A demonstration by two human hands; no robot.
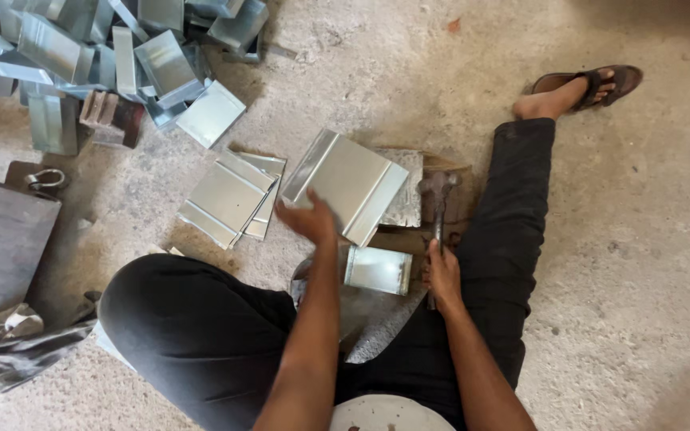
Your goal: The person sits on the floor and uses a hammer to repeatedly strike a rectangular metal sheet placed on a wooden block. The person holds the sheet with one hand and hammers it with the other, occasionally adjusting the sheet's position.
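I sit on a concrete floor with my legs spread. My left hand (pixel 307 217) grips the near edge of a bent galvanized sheet-metal piece (pixel 353 183) and holds it tilted above the floor. My right hand (pixel 442 275) is closed on the handle of a hammer (pixel 438 198), whose head points away from me over a flat metal block (pixel 406 209). A smaller shiny sheet piece (pixel 378 270) lies between my hands, close to my lap.
A short stack of folded sheet pieces (pixel 229 199) lies left of my left hand. A large heap of finished metal channels (pixel 113 56) fills the far left. A dark slab (pixel 0 243) with a shackle (pixel 45 179) is at left. My sandalled foot (pixel 580 88) rests far right.
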